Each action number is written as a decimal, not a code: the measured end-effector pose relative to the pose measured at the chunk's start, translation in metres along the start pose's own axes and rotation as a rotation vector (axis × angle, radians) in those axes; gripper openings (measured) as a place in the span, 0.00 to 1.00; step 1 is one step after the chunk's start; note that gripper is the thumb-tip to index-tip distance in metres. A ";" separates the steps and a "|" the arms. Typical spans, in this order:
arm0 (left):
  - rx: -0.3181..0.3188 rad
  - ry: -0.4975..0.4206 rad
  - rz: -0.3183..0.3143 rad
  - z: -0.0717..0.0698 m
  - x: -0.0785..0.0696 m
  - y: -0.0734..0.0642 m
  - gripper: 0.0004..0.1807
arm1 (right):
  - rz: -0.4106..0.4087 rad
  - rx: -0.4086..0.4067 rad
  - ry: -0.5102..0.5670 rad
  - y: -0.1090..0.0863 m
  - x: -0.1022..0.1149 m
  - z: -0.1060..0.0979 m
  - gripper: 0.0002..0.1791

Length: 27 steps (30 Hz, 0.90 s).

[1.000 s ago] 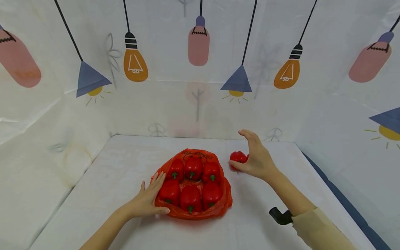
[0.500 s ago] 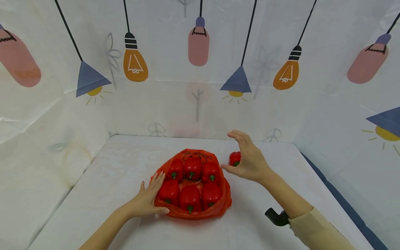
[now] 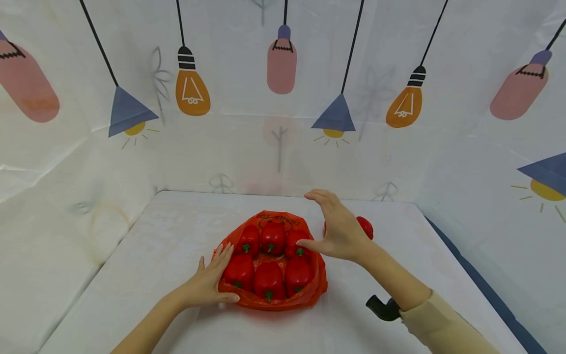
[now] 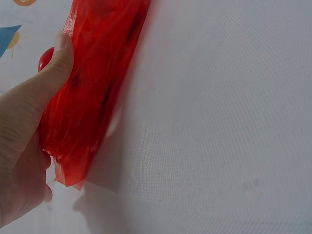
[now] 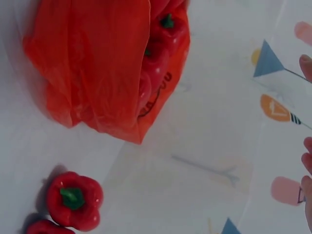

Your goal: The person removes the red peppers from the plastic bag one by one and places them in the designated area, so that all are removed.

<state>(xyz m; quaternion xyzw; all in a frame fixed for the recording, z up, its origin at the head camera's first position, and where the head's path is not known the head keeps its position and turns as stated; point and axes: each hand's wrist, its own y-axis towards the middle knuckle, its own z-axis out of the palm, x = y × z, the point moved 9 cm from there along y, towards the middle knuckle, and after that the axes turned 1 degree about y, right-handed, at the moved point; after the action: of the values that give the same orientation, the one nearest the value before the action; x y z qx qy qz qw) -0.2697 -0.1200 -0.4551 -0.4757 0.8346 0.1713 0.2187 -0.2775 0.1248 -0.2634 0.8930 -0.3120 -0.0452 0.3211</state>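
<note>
A red plastic bag [image 3: 322, 285] lies on the white table with its mouth open, holding several red bell peppers [image 3: 269, 280] with green stems. My left hand [image 3: 208, 282] rests against the bag's left side, fingers spread and thumb at the front rim; its thumb [image 4: 56, 66] also shows in the left wrist view. Over the bag's right rim hovers my right hand [image 3: 338, 228], thumb and fingers wide apart with nothing between them. Behind it, a loose bell pepper [image 3: 365, 227] is partly hidden. Two loose peppers show in the right wrist view, one whole pepper [image 5: 75, 200] and one cut off below.
The white table [image 3: 146, 255] meets a pale backdrop [image 3: 247, 147] printed with lamps at its far edge. A dark blue strip [image 3: 477, 280] runs along the right side. Beside the right forearm sticks out a black curved piece [image 3: 383, 308].
My right hand has moved left, from beside the loose peppers to over the bag's right rim, still holding nothing. The left hand and the bag stay put.
</note>
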 end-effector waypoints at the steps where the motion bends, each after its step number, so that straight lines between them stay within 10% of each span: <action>1: 0.000 0.000 0.000 0.000 0.000 0.000 0.67 | -0.005 0.001 0.000 0.001 0.002 0.001 0.52; 13: 0.000 -0.014 -0.004 -0.001 -0.002 0.000 0.66 | -0.026 0.074 0.014 0.009 0.013 0.017 0.51; 27: 0.000 -0.011 -0.003 0.001 0.003 0.002 0.66 | 0.089 0.377 0.045 -0.010 0.009 0.073 0.46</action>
<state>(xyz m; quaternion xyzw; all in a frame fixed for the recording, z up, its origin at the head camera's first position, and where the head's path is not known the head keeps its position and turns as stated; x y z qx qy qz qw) -0.2724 -0.1206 -0.4574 -0.4763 0.8325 0.1736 0.2234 -0.2856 0.0858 -0.3266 0.9234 -0.3469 0.0486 0.1566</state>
